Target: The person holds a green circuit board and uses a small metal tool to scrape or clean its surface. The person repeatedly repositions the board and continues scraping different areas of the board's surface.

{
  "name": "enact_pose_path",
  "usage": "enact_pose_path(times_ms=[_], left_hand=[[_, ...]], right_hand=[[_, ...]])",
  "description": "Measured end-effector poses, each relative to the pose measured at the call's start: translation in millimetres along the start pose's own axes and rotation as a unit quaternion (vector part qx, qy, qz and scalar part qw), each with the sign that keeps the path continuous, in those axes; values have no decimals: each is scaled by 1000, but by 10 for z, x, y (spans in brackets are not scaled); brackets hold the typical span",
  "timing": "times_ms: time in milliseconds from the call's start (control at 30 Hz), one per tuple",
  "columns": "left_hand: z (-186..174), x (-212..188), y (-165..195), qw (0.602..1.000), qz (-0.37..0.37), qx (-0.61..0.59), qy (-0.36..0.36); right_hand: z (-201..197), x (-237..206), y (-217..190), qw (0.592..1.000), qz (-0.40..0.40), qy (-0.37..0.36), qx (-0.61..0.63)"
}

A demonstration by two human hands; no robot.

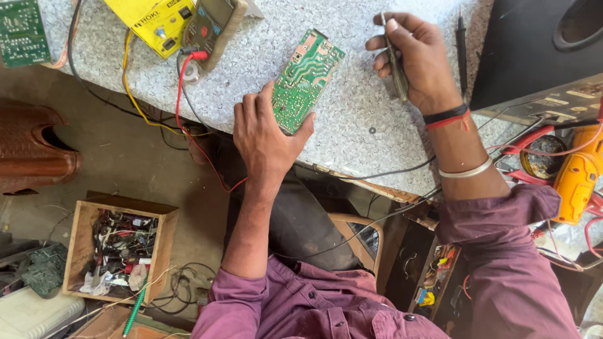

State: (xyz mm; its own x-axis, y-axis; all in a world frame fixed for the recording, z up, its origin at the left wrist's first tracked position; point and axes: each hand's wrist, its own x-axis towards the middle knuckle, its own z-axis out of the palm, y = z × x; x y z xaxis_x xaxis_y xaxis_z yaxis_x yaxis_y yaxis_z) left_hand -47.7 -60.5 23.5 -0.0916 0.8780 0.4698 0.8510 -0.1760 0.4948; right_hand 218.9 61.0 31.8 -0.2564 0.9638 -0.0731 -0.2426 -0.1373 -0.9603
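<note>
My left hand (264, 135) grips the near end of a green circuit board (306, 76), solder side up, tilted over the speckled grey worktop (352, 125). My right hand (418, 59) is closed around a thin dark tool (394, 63), likely tweezers or a probe, held upright to the right of the board and apart from it. A black and red band and a silver bangle circle that wrist.
A yellow meter (154, 22) and a second meter (210, 28) with red and yellow leads lie at the bench's far left. A black probe (462, 37), a black speaker box (540, 50) and a yellow tool (578, 179) are at right. A wooden parts box (119, 251) stands on the floor.
</note>
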Motion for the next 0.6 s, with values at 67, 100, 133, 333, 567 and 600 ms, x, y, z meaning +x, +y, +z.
enact_pose_path(times_ms=[67, 100, 133, 333, 567, 600], left_hand=[[-25, 0, -7, 1000, 2, 5, -14], [-42, 4, -11, 1000, 9, 1, -23], [-65, 8, -18, 999, 15, -2, -32], [-232, -13, -108, 984, -55, -167, -14], [-319, 48, -472, 848, -195, -485, -87], [-306, 57, -481, 851, -194, -481, -84]], right_hand=[[-13, 17, -2, 1000, 21, 10, -18], [-20, 18, -5, 1000, 18, 8, -11], [-24, 15, -5, 1000, 15, 4, -3], [-141, -32, -59, 999, 12, -4, 47], [-262, -1, -40, 995, 41, 36, 82], [-250, 20, -36, 996, 43, 32, 75]])
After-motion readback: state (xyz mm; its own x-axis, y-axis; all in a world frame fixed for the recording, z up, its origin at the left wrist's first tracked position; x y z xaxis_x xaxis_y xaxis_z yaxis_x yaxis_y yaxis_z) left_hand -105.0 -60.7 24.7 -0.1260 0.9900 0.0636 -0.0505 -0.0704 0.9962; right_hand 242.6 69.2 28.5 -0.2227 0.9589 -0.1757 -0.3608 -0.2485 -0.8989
